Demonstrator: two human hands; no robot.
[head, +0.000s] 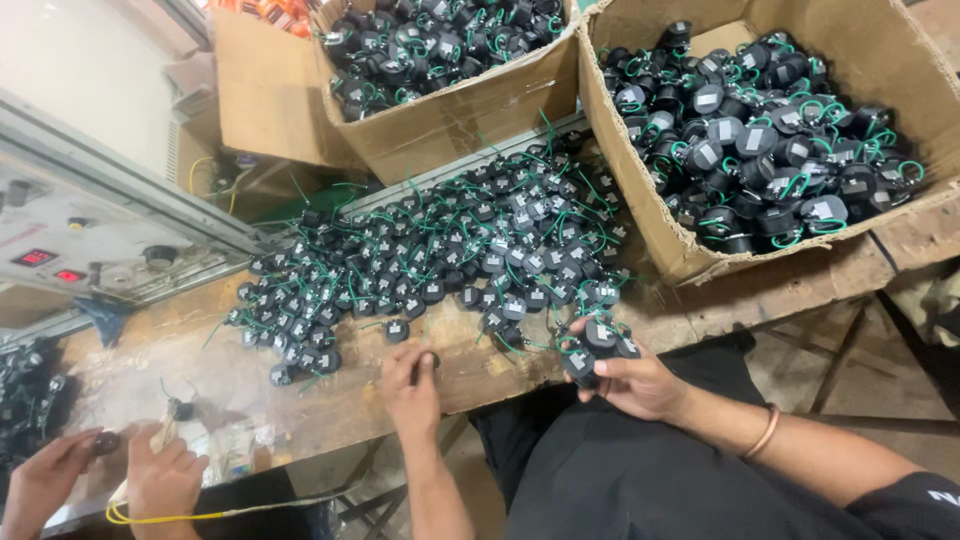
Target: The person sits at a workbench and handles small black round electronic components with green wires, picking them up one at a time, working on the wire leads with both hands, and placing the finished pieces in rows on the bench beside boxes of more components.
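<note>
Left hand (pixel 410 385) rests on the near edge of the worktop (pixel 180 350), its grip pinching one small black round part (pixel 430 360) against the wood. Right hand (pixel 635 380) sits just off the near edge, grip closed around a small bunch of the same parts (pixel 598 345), black with grey tops and green wire leads, roughly three or four stacked in the palm

The loose pile (pixel 440 250) spreads across the middle of the worktop, leads tangled together. Two cardboard boxes of the same parts stand behind it: one far centre (pixel 450 110), one far right (pixel 690 240)

My read on doing it well:
- lift the single part by its body, not the lead; the wires snag on neighbours and drag a clump along
- keep the bundle in the right hand facing one way, grey tops up, so a reversed one shows at once
- don't overfill the right palm; the outer part already sits near the fingertips and could slip to the floor
- work from the near edge of the pile, so far parts don't get raked off

Another person's two hands (pixel 130 475) work at near left with a yellow cable (pixel 200 515); keep clear of them. A panel with red displays (pixel 50 265) sits far left
</note>
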